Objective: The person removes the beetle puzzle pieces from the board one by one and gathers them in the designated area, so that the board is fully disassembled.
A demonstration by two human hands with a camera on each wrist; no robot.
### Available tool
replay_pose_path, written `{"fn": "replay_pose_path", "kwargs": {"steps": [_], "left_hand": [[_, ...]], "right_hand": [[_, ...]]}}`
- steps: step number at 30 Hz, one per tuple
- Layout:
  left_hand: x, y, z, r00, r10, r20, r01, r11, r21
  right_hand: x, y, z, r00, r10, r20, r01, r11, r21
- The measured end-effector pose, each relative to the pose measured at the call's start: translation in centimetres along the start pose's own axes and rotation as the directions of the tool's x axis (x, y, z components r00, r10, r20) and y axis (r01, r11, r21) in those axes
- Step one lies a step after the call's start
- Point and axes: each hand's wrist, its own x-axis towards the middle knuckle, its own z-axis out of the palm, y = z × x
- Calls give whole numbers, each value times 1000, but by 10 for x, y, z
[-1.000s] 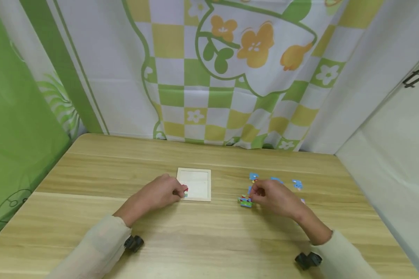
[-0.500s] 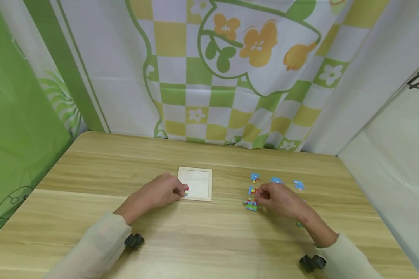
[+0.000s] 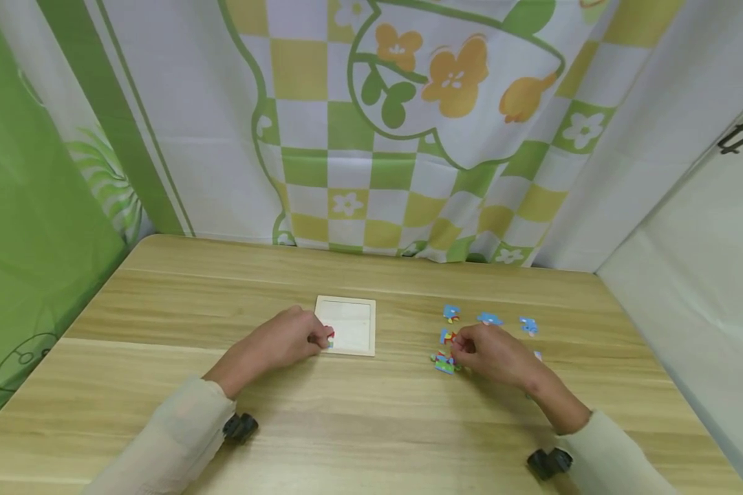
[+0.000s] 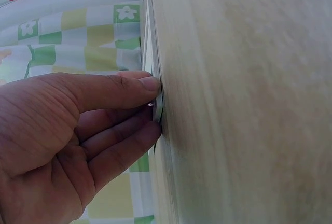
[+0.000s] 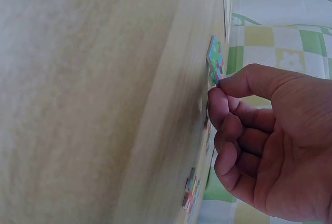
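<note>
My left hand (image 3: 287, 338) grips the near left corner of a square wooden puzzle frame (image 3: 372, 330); its thumb and fingers (image 4: 122, 92) lie about the thin edge. Beside those fingertips, a small red-and-white puzzle piece (image 3: 331, 337) shows inside the frame, partly hidden. To the right, my right hand (image 3: 495, 354) pinches a green-and-blue puzzle piece (image 3: 444, 366) between thumb and index finger, low over the table. In the right wrist view this green piece (image 5: 215, 58) tilts up at the fingertips. Behind it lies a blue piece with red and yellow (image 3: 447, 336).
More blue puzzle pieces lie farther back: one at the left (image 3: 450, 313), a middle one (image 3: 489, 318), and one at the right (image 3: 528, 325). Another piece (image 3: 537, 355) is partly covered by the right hand. A checked curtain (image 3: 390, 172) hangs behind the wooden table (image 3: 347, 426).
My right hand has shifted slightly right, and the green piece has come with it, uncovering more of the blue-red piece behind. The left hand stays at the frame's corner.
</note>
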Motion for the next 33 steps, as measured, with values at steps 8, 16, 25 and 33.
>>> {"fn": "replay_pose_path", "kwargs": {"steps": [8,16,25,33], "left_hand": [[1,2,-2,1000,13,-8,-13,1000,9],[2,0,-2,1000,3,-1,-3,1000,12],[0,3,-2,998,68,-3,-68,993,93],[-4,6,-5,999,43,16,-45,975,216]], "right_hand": [[1,1,0,1000,-9,16,9,1000,17],[1,0,-1,1000,10,13,-10,1000,9],[8,-18,2,1000,-23,-18,22,1000,-11],[29,-44,12,998,-65,-20,64,998,-30]]}}
